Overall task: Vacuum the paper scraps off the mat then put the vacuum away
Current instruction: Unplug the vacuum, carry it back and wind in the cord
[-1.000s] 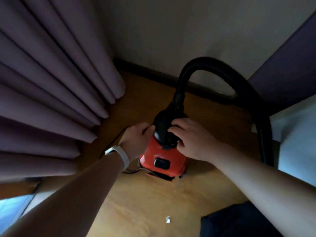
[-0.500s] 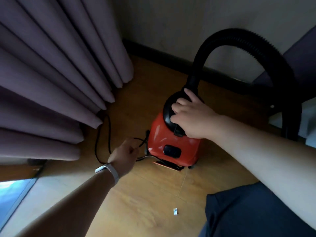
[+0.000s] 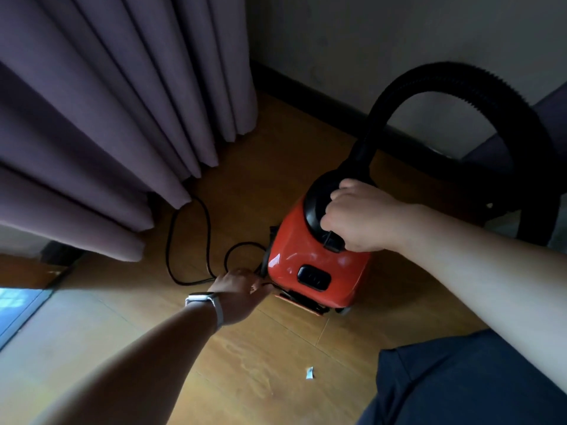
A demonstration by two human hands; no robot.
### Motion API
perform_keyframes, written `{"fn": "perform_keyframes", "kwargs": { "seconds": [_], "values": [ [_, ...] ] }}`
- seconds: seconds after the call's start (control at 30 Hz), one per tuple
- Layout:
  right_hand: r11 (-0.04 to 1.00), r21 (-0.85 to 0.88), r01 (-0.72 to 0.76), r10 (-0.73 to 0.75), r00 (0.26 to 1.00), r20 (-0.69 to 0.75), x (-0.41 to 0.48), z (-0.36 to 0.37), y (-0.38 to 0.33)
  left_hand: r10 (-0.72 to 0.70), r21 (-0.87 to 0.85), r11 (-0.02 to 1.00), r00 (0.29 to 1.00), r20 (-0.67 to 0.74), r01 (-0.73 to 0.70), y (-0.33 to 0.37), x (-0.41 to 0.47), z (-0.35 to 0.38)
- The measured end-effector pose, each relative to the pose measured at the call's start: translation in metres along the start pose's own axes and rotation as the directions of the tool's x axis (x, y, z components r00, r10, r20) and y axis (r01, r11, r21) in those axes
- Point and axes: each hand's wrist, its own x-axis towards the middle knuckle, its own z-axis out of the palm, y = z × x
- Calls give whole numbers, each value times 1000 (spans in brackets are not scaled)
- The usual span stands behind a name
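Right hand [image 3: 352,222] grip around vacuum [image 3: 291,243] handle; left hand [image 3: 239,289] grip at cord [image 3: 190,284] unclear, fingers hidden.

Single head cam, wide-angle, up high, tilted fwd & steeply down, close over vacuum [image 3: 306,259] on floor [image 3: 245,363], curtain [image 3: 107,118] left.

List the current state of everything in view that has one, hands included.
Red canister vacuum with black top, upright on the wooden floor.
Black ribbed hose, attached at the vacuum's top, arching up and rightward.
Black power cord, lying in loose loops on the floor.
Small white paper scrap, lying on the floor nearby.
Left hand, pinches the cord beside the vacuum's base.
Right hand, grips the vacuum's black top.
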Motion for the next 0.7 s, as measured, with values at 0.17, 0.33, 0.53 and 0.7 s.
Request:
{"fn": "perform_keyframes", "kwargs": {
  "seconds": [0.17, 0.33, 0.53, 0.7],
  "values": [
    [995, 92, -40, 41, 999, -11, -12, 2, 1, -52, -152, 987, 997, 56, 60, -1, 1, 1],
    [986, 155, -66, 77, 995, -65, -29, -10, 5, -46, -57, 997, 994, 99, 52, 2, -7, -28],
    [926, 336, -170, 228, 963, -141, -48, -42, 6, -50, 95, 994, 997, -50, 55, 3, -29, -107],
    [862, 453, -228, 344, 919, -192, -61, -69, 5, -95, 52, 992, 961, -261, 113, 0, -49, -176]
  ]
}}
